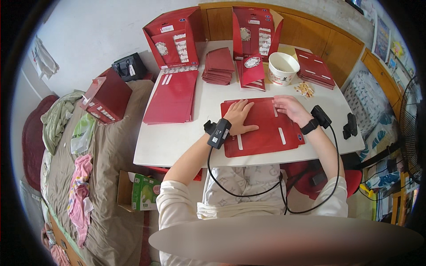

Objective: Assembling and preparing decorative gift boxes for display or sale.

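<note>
Head: red cardboard on white table; bed left, black fan right.

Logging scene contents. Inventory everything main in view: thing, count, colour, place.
table: one, white, centre
flat sheet: one or more, red, table front
display boxes: two, red, table back
card stacks: four, red, on table
bucket: one, white, table rear
scraps: several, multicoloured, beside bucket
device: one, black, table right
bed: one, brown cover, left
carton: one, red, on bed
cloths: at least two, pink, green, bed
bag: one, black, beyond carton
printed box: one, green, beside bed
fan: one, black, far right
wrist units: two, black, one each side
left fingers: several, bare, on sheet
right fingers: several, bare, sheet's right
</note>
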`<state>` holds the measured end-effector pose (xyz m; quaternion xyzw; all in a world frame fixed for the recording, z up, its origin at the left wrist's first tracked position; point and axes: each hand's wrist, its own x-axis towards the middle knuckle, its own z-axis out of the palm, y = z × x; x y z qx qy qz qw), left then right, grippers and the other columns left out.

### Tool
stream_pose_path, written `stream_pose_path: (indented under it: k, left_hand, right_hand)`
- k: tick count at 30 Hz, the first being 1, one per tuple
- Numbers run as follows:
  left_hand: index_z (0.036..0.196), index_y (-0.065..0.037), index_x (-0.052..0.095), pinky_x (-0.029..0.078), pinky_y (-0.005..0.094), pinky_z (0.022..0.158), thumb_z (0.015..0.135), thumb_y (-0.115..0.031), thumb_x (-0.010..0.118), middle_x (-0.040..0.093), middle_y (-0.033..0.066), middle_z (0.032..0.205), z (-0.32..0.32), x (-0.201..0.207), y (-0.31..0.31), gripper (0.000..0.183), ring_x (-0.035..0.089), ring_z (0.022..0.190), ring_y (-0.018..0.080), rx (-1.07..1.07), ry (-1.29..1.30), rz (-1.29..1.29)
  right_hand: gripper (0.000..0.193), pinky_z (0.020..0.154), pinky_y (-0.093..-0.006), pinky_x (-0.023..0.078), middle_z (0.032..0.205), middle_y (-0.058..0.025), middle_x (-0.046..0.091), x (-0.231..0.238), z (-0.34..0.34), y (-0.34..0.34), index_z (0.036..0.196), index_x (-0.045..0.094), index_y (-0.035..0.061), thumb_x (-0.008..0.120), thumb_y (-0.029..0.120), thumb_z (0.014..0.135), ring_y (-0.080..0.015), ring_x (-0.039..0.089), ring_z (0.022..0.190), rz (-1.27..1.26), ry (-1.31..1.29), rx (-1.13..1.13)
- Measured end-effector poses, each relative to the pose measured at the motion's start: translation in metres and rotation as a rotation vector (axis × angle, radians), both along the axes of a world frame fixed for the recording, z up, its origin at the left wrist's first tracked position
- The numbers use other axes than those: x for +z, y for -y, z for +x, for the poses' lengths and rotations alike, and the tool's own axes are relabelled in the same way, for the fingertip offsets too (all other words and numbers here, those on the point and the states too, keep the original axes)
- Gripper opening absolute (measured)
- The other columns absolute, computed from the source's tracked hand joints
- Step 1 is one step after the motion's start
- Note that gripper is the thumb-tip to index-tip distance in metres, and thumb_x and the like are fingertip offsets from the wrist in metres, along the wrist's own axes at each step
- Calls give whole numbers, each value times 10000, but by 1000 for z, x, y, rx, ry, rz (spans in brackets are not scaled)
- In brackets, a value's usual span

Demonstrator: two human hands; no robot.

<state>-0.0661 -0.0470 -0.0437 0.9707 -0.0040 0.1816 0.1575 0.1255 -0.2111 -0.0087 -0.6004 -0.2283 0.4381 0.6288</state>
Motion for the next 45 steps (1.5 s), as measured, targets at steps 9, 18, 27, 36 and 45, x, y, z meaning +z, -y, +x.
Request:
stream_pose_path:
  k: [9, 18, 27, 36, 45]
  left_hand:
    - [1312, 30, 317, 241, 491, 1057, 699, -464, 697, 409, 205, 1229, -7, 16, 8, 874, 398, 1155, 369, -28, 118, 157]
    - [1245, 36, 410, 352, 415, 997, 734, -406, 680, 478, 189, 1155, -14, 31, 24, 728, 463, 1093, 351, -4, -6, 170]
    - [1222, 84, 401, 355, 411, 999, 874, -246, 516, 425, 268, 1261, -17, -2, 28, 493, 409, 1199, 377, -17, 18, 285]
    - [1195, 90, 413, 341, 437, 988, 802, -476, 580, 501, 241, 1155, -10, 15, 52, 709, 473, 1121, 354, 131, -23, 223]
    - [1177, 61, 451, 347, 464, 958, 747, -548, 601, 535, 189, 1103, -15, 13, 42, 760, 502, 1056, 331, 112, 87, 296]
  right_hand:
    - [174, 681, -335, 472, 927, -98, 522, 6, -18, -20, 931, 563, 30, 627, 111, 791, -229, 577, 726, -142, 1335, 249]
    - [175, 722, -385, 467, 831, -134, 566, -9, -20, -8, 890, 488, 7, 592, 84, 771, -302, 573, 811, 214, 1823, 301]
    - [381, 1002, -356, 365, 1234, -176, 507, -17, -43, 18, 1186, 501, -15, 554, 142, 842, -277, 454, 1183, 124, 1783, 391]
    - [292, 862, -357, 440, 1079, -122, 569, -15, -38, 5, 1064, 558, -5, 566, 93, 790, -273, 533, 988, 96, 1774, 276]
    - [127, 721, -332, 471, 848, -77, 552, -24, -43, -5, 837, 554, 31, 569, 50, 712, -242, 545, 807, 152, 1941, 110]
